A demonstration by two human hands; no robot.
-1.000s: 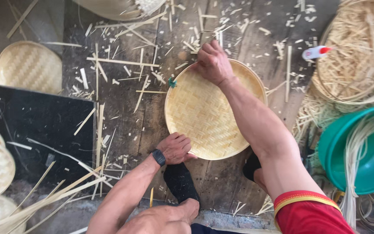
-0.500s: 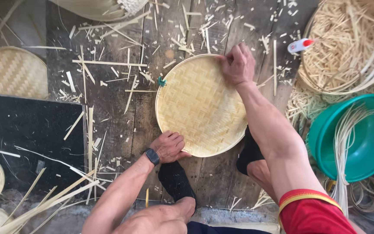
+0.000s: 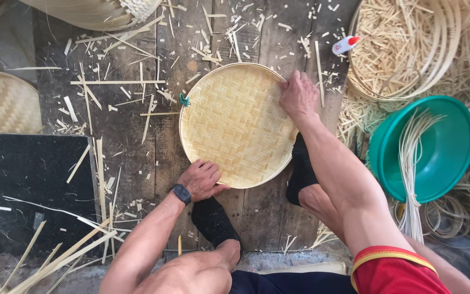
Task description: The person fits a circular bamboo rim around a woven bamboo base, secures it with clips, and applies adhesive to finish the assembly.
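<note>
Head view: tray (image 3: pixel 239 122) amid bamboo scraps (image 3: pixel 121 92).

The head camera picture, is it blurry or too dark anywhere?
Head view: even, soft daylight, no glare; the woven bamboo tray is sharp enough to show its weave. Both the left hand and right hand on its rim look crisp, not smeared. The black mat is the darkest patch. Only faint shadows lie under the arms.
</note>
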